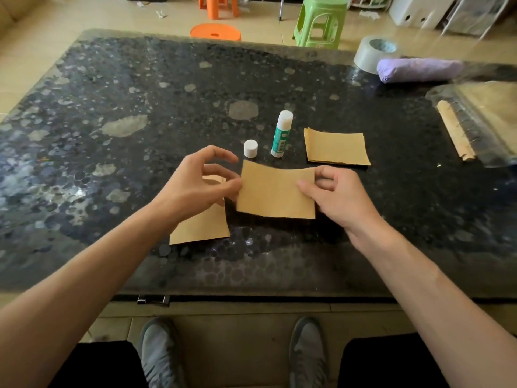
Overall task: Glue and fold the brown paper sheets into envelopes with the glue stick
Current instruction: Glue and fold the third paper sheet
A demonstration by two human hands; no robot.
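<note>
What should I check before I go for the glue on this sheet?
1. Grip: left hand and right hand pinch opposite edges of the held sheet: ok.
2. Tool: glue stick upright, uncapped: ok.
3. Lid: cap stands beside it, apart: ok.
4. Glue on the held sheet: cannot tell.
5. A free hand for the glue stick: not ok, both hold paper.
6. Supply: stack of sheets right of the glue stick, clear of the hands: ok.
</note>
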